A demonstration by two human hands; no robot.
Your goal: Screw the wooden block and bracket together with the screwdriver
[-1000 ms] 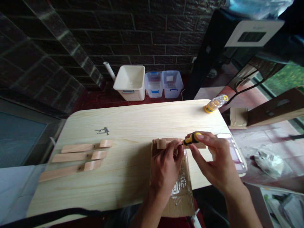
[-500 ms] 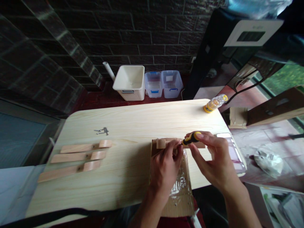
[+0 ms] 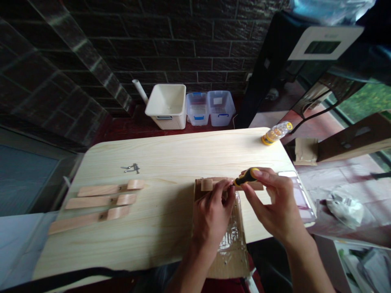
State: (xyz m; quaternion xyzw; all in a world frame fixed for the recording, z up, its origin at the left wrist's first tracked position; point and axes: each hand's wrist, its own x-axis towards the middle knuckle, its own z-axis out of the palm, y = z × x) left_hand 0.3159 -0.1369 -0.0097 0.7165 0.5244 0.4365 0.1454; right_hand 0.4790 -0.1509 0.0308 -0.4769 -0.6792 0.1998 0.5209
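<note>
My right hand (image 3: 273,199) is closed around a yellow-and-black screwdriver (image 3: 247,176), tilted with its tip pointing left. My left hand (image 3: 214,209) is closed beside the tip, its fingertips pinched on something too small to make out. Beneath both hands lies a wooden strip (image 3: 258,185) with a curved wooden piece (image 3: 207,185) near its left end. It rests across the far end of a taped cardboard piece (image 3: 229,264). To the left are three similar wooden strips (image 3: 94,190) with curved ends, and a small pile of screws (image 3: 134,167).
The pale wooden table (image 3: 171,154) carries a clear bottle-shaped container with yellow ends (image 3: 276,133) at the back right and a phone (image 3: 297,195) at the right edge. Beyond it stand a cream bin (image 3: 166,122) and two clear plastic boxes (image 3: 221,118) by the wall.
The screwdriver handle has turned in my right fingers and shows more black. My left hand stays in place.
</note>
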